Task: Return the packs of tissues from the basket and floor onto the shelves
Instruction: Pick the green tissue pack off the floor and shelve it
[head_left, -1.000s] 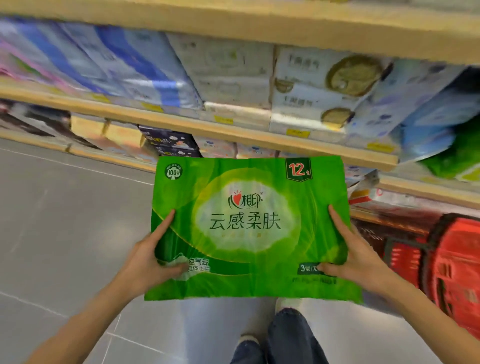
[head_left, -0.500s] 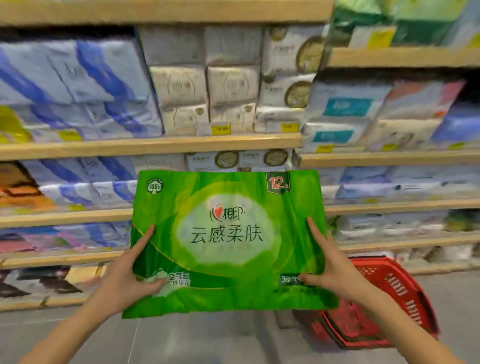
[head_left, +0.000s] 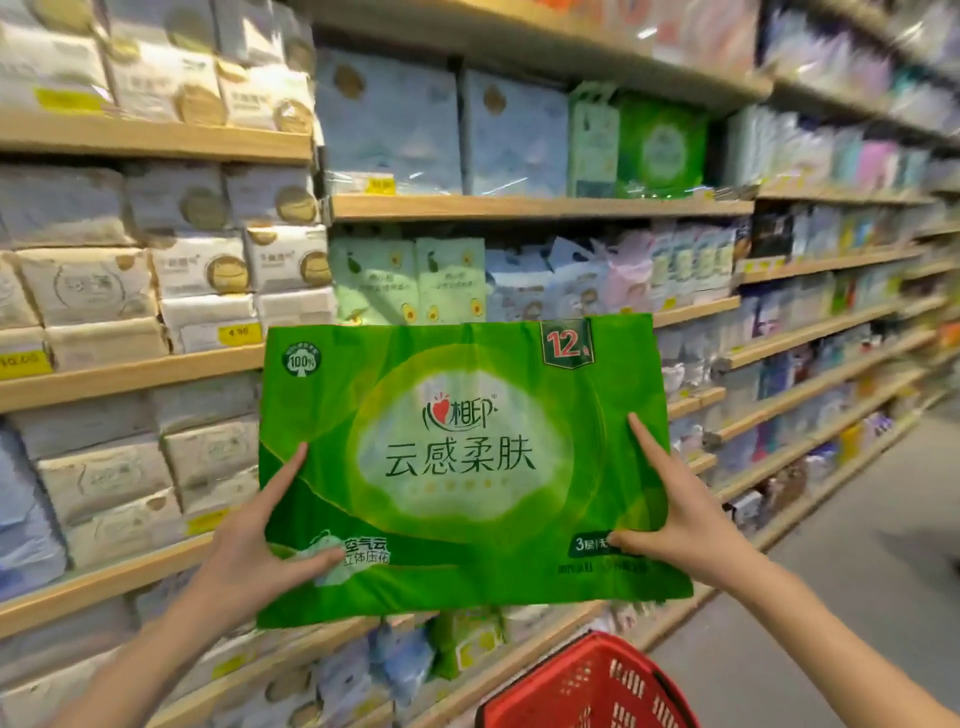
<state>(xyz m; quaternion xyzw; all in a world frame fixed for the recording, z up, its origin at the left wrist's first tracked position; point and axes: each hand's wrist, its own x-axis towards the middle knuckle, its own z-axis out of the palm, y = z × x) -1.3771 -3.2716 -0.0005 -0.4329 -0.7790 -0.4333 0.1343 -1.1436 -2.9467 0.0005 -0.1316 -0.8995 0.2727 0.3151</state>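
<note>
Long wooden store shelves (head_left: 540, 207) fill the whole background, several tiers running left to far right, packed with wrapped tissue and paper packs. White-beige packs with round gold emblems (head_left: 205, 270) stacked on the left tiers, pale blue packs (head_left: 387, 119) on the upper tier centre, a matching bright green pack (head_left: 662, 148) standing upright on that same upper tier to the right. Yellow price tags (head_left: 238, 333) on shelf edges, text mostly blurred. Grey tiled floor (head_left: 852, 587) at lower right.

Large flat green plastic-wrapped tissue pack (head_left: 462, 467), white oval centre with dark Chinese print, red "12" badge top right, "100%" tree logo top left. It is held up in the air in front of the middle shelves, face toward the camera, roughly level, not touching any shelf.

Red plastic mesh shopping basket (head_left: 587, 686) at the bottom edge, below the pack's right side; contents not visible.

Left hand (head_left: 244, 556) grips the pack's lower left edge, index finger stretched up along the front, thumb pressed on the face. Right hand (head_left: 680, 525) grips the lower right edge the same way, index finger pointing up, thumb across the front. Both forearms bare.
</note>
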